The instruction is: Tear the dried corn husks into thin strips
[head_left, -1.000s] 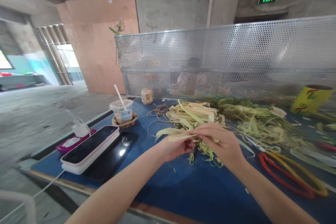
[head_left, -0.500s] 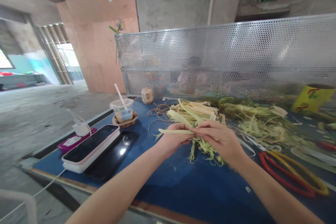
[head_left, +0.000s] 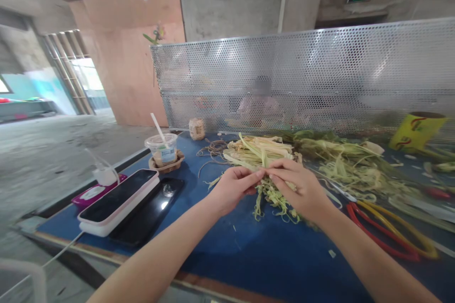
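My left hand (head_left: 232, 187) and my right hand (head_left: 296, 185) meet fingertip to fingertip over the blue table (head_left: 249, 255). Both pinch a pale green leaf strip (head_left: 263, 163) that rises between them. Frayed green strands (head_left: 273, 201) hang below my right hand. Just behind lies a bundle of pale yellow-green leaf strips (head_left: 261, 147).
A phone on a white power bank (head_left: 119, 199), a lidded cup with straw (head_left: 161, 149), a twine ball (head_left: 196, 129) and loose twine lie left. Red and yellow scissors (head_left: 387, 232), leaf scraps (head_left: 355, 165) and a yellow cup (head_left: 417, 130) lie right. A person sits behind the perforated metal screen (head_left: 320, 80).
The strip that stuck out sideways to the left of my left hand now stands upright between both hands. My hands have drawn closer together and shifted slightly back.
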Available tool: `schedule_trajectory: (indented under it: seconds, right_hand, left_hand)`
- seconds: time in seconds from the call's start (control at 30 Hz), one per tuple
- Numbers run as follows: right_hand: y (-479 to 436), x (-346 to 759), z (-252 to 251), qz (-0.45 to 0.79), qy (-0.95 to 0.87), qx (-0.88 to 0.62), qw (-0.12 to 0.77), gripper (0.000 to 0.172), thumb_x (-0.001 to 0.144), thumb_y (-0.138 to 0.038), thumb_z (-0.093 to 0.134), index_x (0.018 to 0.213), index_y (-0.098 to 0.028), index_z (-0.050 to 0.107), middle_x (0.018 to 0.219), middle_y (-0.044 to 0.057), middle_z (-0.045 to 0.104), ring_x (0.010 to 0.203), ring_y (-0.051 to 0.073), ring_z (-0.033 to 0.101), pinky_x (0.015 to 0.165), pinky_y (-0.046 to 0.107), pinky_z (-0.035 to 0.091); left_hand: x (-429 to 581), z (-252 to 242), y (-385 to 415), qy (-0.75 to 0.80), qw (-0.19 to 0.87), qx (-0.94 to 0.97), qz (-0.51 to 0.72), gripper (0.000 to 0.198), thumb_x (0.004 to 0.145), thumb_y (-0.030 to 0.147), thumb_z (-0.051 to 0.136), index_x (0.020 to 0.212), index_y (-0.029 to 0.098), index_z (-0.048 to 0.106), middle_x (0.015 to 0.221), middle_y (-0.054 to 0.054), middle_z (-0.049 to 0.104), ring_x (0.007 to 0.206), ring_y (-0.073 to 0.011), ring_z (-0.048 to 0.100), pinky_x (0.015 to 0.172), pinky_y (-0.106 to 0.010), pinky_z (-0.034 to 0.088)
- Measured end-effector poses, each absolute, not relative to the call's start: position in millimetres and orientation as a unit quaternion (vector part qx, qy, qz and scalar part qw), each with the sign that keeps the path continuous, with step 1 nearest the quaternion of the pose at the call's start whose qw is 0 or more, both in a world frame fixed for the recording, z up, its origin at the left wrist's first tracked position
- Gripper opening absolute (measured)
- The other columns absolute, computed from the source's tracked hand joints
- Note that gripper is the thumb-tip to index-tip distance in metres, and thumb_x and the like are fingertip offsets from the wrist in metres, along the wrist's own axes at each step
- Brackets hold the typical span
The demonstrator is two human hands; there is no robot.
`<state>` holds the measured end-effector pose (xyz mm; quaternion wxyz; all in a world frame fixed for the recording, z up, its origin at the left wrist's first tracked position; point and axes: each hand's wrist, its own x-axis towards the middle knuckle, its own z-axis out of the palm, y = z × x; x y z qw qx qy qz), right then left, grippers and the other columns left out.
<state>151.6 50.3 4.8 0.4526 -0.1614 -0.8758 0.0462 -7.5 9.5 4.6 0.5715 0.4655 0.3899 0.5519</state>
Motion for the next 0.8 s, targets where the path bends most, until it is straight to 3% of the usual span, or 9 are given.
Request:
schedule_trajectory:
  seconds: [0.17,0.27,0.47,0.67,0.8]
  right_hand:
    - [49.2,152.5,4.8,0.076,-0.880,-0.161,0.440,0.023,0.083,-0.016,0.041,0.094,-0.020,0.061,0.090,0.007,0.056,0.083,0.016,0.055,0.072,0.029,0.047]
    - [53.2,150.9,1.7,0.151,-0.858,-0.209,0.445,0.024,0.084,-0.022,0.041,0.104,-0.022,0.055,0.091,0.006,0.059,0.083,0.016,0.057,0.072,0.030,0.047]
    - [56.3,145.1,1.3,0.364,-0.765,-0.268,0.458,0.048,0.079,-0.033,0.052,0.121,-0.020,0.033,0.087,0.007,0.064,0.074,0.017,0.061,0.060,0.030,0.051]
    - [58.0,152.0,4.1,0.249,-0.756,-0.235,0.558,0.023,0.077,-0.023,0.055,0.100,-0.023,0.057,0.089,0.004,0.064,0.082,0.017,0.059,0.074,0.033,0.049]
    - [57.0,156.4,5.6,0.179,-0.811,-0.189,0.524,0.026,0.081,-0.017,0.048,0.102,-0.027,0.060,0.093,0.003,0.062,0.090,0.017,0.055,0.077,0.033,0.046]
  left_hand:
    - [-8.2,4.7,9.7,0.390,0.570,0.474,0.547,0.026,0.061,0.034,0.068,0.056,0.010,0.061,0.048,0.004,0.044,0.047,-0.0035,0.034,0.047,-0.020,0.028]
    - [-7.4,4.8,9.2,0.393,0.547,0.492,0.551,0.020,0.060,0.030,0.069,0.067,0.012,0.065,0.056,0.002,0.053,0.051,-0.0048,0.040,0.049,-0.020,0.030]
    - [-4.7,2.7,6.4,0.403,0.488,0.563,0.531,0.008,0.062,0.021,0.067,0.068,0.015,0.065,0.064,0.001,0.060,0.056,-0.0074,0.047,0.054,-0.022,0.034]
    - [-3.8,1.9,7.3,0.441,0.488,0.551,0.514,0.013,0.061,0.025,0.067,0.064,0.014,0.063,0.056,0.002,0.055,0.044,-0.0050,0.040,0.046,-0.022,0.030]
    - [-5.0,-0.5,10.1,0.436,0.511,0.527,0.520,0.021,0.059,0.030,0.069,0.068,0.012,0.063,0.058,0.002,0.053,0.044,-0.0041,0.039,0.045,-0.021,0.031]
